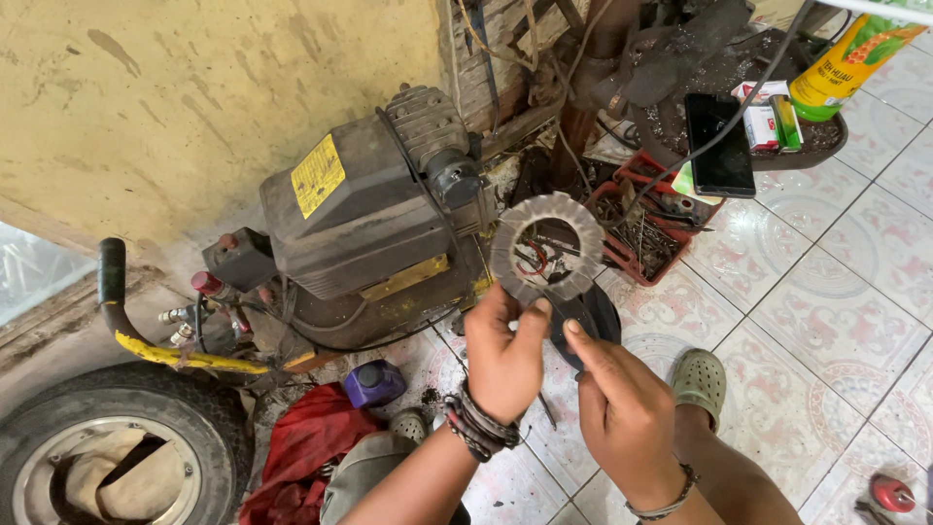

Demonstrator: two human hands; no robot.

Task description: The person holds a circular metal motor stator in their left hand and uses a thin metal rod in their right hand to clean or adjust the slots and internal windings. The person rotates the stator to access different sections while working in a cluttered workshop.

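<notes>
Nearest to me, my left hand, with dark braided bands at the wrist, was raised with its fingers clenched on the lower rim of a grey toothed ring, a flat friction disc with a wide open centre. The ring was held up on edge in the air, above the floor and in front of the compressor. My right hand, with a thin bracelet at the wrist, sat just beside the left; its fingers were pinched on a dark round part that hung just below the ring. I could not tell whether that part touched the ring.

Below the hands lay the patterned floor tiles, with my grey-green clog on them beside my right arm. To the left of my left arm lay a red cloth, a small purple bottle and, at the corner, a tyre on its rim.

Behind the ring stood the grimy air compressor with a yellow label, against a stained yellow wall. To its right a red tray held screws and small metal bits. Farther off, a black phone lay on a dark round stand, next to small boxes and a green and yellow bottle.
</notes>
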